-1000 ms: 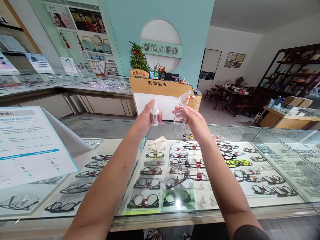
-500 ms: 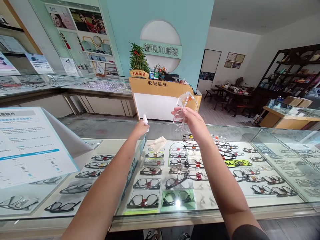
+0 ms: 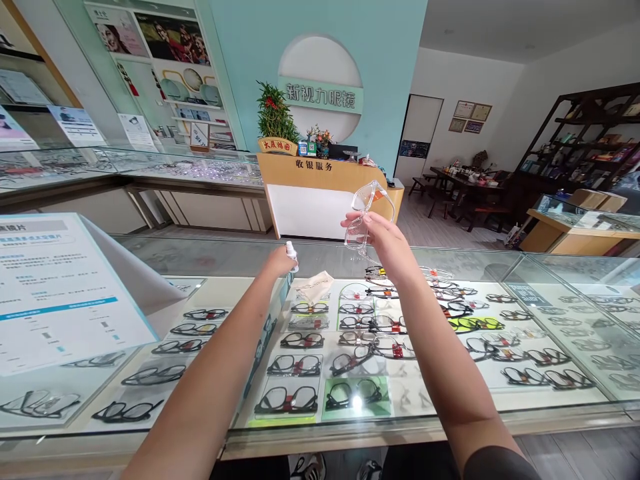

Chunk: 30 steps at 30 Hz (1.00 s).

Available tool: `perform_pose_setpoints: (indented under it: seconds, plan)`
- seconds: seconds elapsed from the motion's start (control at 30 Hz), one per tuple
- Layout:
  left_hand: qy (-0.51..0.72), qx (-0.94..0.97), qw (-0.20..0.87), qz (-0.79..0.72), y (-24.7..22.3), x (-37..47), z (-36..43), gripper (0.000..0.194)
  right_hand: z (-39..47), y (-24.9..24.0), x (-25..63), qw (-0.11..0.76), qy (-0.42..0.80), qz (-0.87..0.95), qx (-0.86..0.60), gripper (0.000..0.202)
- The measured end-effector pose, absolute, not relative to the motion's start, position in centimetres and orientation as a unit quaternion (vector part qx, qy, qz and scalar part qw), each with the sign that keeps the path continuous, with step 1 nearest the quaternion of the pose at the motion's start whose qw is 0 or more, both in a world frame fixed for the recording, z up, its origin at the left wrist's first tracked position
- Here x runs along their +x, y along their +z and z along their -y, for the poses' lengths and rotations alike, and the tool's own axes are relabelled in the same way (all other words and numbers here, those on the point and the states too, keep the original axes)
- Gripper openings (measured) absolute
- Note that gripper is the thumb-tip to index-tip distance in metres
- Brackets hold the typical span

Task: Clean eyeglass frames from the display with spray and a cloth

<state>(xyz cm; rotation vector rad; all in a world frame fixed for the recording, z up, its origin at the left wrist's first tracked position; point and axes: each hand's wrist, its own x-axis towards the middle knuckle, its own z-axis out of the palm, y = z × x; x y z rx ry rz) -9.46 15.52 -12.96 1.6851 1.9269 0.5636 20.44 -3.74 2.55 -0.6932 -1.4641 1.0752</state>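
Note:
My right hand [image 3: 385, 239] is closed on a pair of clear-framed eyeglasses [image 3: 367, 195], raised above the glass counter. The glasses are turned on end, one lens above my fingers and the other below, and an orange tag shows in the upper lens. To the left, my left hand [image 3: 279, 262] grips a small white spray bottle [image 3: 291, 251], whose top sticks up past the fingers; most of its body is hidden. A cream cleaning cloth [image 3: 315, 287] lies on the counter top between my two hands.
Several rows of eyeglasses [image 3: 295, 365] sit under the glass counter top [image 3: 210, 257]. A standing printed card [image 3: 65, 287] takes up the counter's left side. Beyond are a wooden cashier desk [image 3: 330, 175] and more display cases.
My left hand has come down slightly, and the spray bottle sits lower and more tilted. My right hand and the eyeglasses have barely moved.

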Motion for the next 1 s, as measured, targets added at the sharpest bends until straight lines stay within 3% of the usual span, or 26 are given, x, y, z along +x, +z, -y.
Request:
perform_pose_setpoints:
  seconds: [0.1, 0.27, 0.33, 0.4, 0.47, 0.67, 0.87, 1.0]
  plan:
    - [0.213, 0.611, 0.248, -0.721, -12.3, -9.1, -15.0, 0.044, 3.6, 2.4, 20.4, 0.561, 0.456, 0.623, -0.298, 0.031]
    - [0.281, 0.576, 0.161, -0.751, -9.5, -8.4, -13.3, 0.067, 3.3, 2.2, 20.6, 0.565, 0.446, 0.626, -0.298, 0.032]
    - [0.305, 0.585, 0.117, -0.742, -8.0, -8.0, -12.2, 0.059, 3.3, 2.1, 20.6, 0.565, 0.44, 0.63, -0.299, 0.033]
    - [0.31, 0.619, 0.089, -0.716, -6.5, -7.4, -11.1, 0.037, 3.3, 2.1, 20.7, 0.564, 0.436, 0.633, -0.303, 0.033]
    - [0.287, 0.663, 0.091, -0.685, -5.4, -6.5, -10.1, 0.024, 3.4, 2.2, 20.6, 0.562, 0.433, 0.634, -0.307, 0.034]
    - [0.107, 0.76, 0.151, -0.622, -6.3, -2.8, -8.4, 0.012, 3.6, 2.3, 20.5, 0.557, 0.431, 0.64, -0.309, 0.033]
    - [-0.02, 0.758, 0.157, -0.633, -10.1, -0.4, -8.5, 0.04, 3.8, 2.4, 20.5, 0.557, 0.432, 0.64, -0.306, 0.032]
    - [-0.007, 0.752, 0.166, -0.638, -11.5, -0.2, -9.0, 0.041, 3.9, 2.5, 20.4, 0.557, 0.432, 0.637, -0.311, 0.031]
